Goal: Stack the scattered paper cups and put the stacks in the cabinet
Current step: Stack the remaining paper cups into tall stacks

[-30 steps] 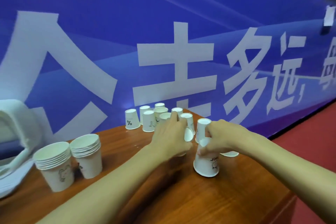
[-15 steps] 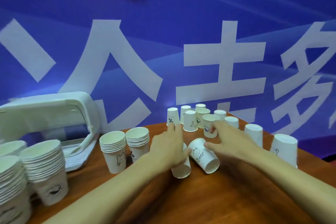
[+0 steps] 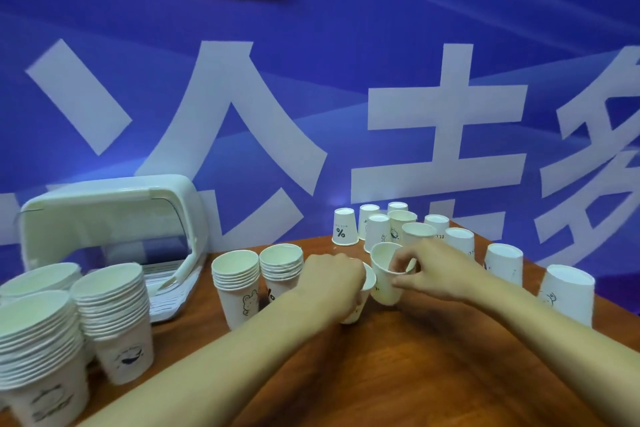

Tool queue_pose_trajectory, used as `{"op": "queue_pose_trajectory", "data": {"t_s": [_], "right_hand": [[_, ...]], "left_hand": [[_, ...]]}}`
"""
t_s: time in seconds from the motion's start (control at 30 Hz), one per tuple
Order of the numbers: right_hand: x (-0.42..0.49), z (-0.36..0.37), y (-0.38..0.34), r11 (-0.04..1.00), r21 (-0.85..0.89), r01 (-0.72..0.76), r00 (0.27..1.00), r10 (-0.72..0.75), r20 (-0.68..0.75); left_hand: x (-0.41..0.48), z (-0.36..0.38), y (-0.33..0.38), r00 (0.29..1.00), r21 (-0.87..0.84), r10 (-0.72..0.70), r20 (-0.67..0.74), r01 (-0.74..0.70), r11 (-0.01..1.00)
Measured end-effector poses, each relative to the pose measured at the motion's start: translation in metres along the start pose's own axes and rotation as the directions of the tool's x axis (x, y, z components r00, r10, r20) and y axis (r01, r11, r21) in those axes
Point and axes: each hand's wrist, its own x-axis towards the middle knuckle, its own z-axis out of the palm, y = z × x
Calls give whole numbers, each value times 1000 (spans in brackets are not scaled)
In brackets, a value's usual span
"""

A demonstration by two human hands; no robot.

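White paper cup point(image 3: 386, 274) gripped by right hand point(image 3: 433, 269), left hand point(image 3: 332, 282) clutching second cup point(image 3: 360, 298)

left hand point(image 3: 334, 282): bare, no glove, ring or watch | right hand point(image 3: 434, 269): bare, no glove or ring | forearms: uncovered, no sleeve reaching into view

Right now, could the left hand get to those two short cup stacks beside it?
Probably yes, once freed. The left hand holds a cup, and the two short stacks stand just left of it with nothing between.
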Motion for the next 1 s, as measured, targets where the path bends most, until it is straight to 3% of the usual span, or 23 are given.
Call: {"op": "queue_pose_trajectory", "data": {"t_s": [0.17, 0.47, 0.57, 0.73, 1.0], "right_hand": [[-1, 8, -8, 990, -139, -16, 999, 20, 26], [21, -9, -48, 992, -121, -37, 939, -7, -344], [29, -18, -69, 999, -44, 13, 922, -29, -386], [48, -15, -106, 983, 58, 173, 916, -139, -376], [72, 0, -135, 972, 15, 236, 930, -221, -294]], "left_hand": [[-3, 2, -8, 999, -58, -1, -47, -2, 998], [-20, -35, -54, 928, -191, -126, -350, 61, 980], [-33, -56, -81, 897, -249, -199, -394, 105, 963], [-53, -68, -134, 878, -261, -321, -355, 237, 936], [-70, -41, -150, 921, -142, -335, -197, 311, 940]]}}
